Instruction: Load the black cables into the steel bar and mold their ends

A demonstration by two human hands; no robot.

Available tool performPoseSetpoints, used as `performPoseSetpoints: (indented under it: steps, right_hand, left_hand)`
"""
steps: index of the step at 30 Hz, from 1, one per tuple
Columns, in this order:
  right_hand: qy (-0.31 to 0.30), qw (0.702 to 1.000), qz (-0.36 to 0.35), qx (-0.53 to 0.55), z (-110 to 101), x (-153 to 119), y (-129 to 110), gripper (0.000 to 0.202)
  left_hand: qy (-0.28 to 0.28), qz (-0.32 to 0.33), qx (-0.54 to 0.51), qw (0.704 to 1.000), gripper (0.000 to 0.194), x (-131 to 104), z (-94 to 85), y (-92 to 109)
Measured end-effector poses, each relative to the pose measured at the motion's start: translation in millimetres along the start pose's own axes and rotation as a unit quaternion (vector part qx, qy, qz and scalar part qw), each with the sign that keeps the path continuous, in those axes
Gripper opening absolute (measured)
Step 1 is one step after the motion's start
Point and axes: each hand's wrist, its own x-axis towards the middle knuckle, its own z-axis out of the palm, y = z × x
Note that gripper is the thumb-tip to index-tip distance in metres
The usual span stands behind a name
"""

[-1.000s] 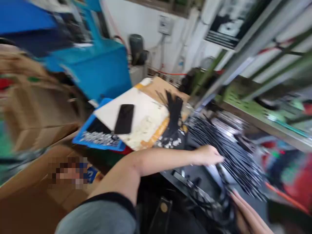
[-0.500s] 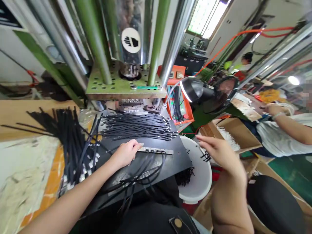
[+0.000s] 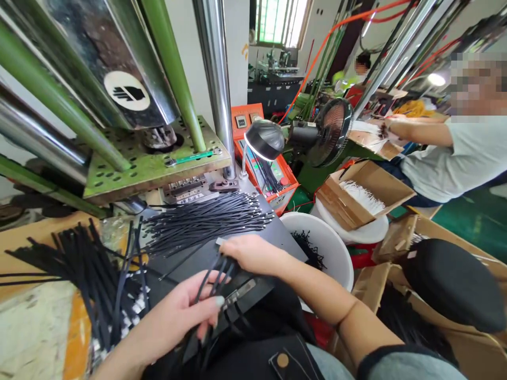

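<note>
Above the right hand (image 3: 251,254), a bare strip of black tabletop (image 3: 282,238) leads toward the white bin (image 3: 344,248). Beyond the hands, the heaped black cables (image 3: 206,219) block the way to the press, whose green plate (image 3: 154,163) overhangs the die (image 3: 188,189).

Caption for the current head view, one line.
Left hand holds black cables, right hand at their upper ends, beside a green press and loose cable pile.
</note>
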Motion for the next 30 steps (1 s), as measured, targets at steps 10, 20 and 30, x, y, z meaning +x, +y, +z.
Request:
performPoseSetpoints:
  steps: [10,20,30]
  right_hand:
    - [0.082,0.98,0.163,-0.079,-9.7,29.4,6.3,0.026]
    - [-0.008,0.96,0.243,-0.139,-32.4,76.9,27.5,0.017]
    - [-0.032,0.996,-0.078,-0.003,29.9,-57.8,1.5,0.029]
  left_hand:
    - [0.378,0.112,0.428,0.814,0.051,22.4,-69.5,-53.6]
    - [0.471,-0.037,0.448,0.759,0.048,25.3,-121.4,-26.0]
    - [0.275,0.244,0.513,0.776,0.026,-47.4,-4.9,-106.5]
